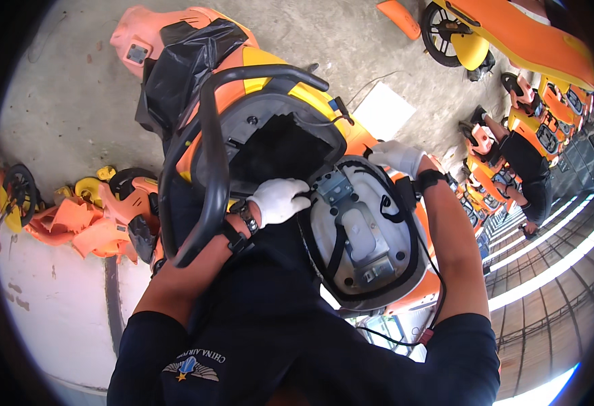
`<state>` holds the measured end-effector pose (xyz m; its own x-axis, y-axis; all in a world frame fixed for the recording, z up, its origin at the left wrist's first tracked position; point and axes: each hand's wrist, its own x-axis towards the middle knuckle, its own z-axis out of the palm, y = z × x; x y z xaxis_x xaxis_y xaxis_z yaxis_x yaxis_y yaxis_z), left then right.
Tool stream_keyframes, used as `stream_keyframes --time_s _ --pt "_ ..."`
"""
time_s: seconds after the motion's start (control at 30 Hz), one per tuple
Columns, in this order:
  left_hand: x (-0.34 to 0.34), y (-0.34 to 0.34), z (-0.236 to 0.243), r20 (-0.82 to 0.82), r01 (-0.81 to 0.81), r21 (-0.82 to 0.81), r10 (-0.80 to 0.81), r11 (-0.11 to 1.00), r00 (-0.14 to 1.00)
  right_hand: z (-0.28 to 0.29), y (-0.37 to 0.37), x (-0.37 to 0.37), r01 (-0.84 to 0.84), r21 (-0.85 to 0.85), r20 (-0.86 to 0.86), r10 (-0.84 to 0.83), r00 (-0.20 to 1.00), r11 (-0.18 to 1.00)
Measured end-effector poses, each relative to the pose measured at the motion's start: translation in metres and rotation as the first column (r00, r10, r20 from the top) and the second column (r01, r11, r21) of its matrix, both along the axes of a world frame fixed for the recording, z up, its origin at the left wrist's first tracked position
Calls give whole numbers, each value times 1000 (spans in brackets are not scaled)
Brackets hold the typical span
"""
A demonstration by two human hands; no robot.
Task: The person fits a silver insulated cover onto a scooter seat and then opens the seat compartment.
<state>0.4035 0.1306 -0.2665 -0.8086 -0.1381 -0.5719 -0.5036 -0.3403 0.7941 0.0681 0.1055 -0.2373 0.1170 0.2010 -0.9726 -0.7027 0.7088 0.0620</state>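
Observation:
An orange and yellow scooter stands before me with its seat flipped up, showing a grey-white underside with a metal latch plate. Beside the seat, the dark storage compartment lies open. My left hand, in a white glove, is at the near corner where compartment and seat meet; its bent fingers close together, and what lies between them is hidden. My right hand, also gloved in white, curls over the seat's far rim, its fingertips by a small dark part. A black grab rail arches over my left forearm.
A black plastic bag drapes over the scooter's front. A white sheet lies on the concrete floor. Orange body panels are piled at left. More scooters stand at right, near another person in dark clothes.

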Motion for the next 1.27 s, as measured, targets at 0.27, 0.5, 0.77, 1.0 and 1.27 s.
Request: stream_keyframes --time_s 0.27,0.5,0.77,1.0,1.27 --pt "-38 15 10 -113 175 -53 -180 983 977 0 -36 3 -119 295 64 105 992 948" --pt "-42 19 -1 -157 296 -56 -301 953 941 20 -56 16 -248 318 166 204 965 915" --pt "-44 17 -6 -143 349 -2 -346 937 927 53 -68 47 -798 97 314 743 591 594" --pt "-44 16 -4 -162 348 -33 -349 937 923 72 -58 58 -798 30 128 789 600 602" --pt "-47 5 2 -183 253 -28 -253 967 950 66 -35 17 -662 -38 117 661 741 749"
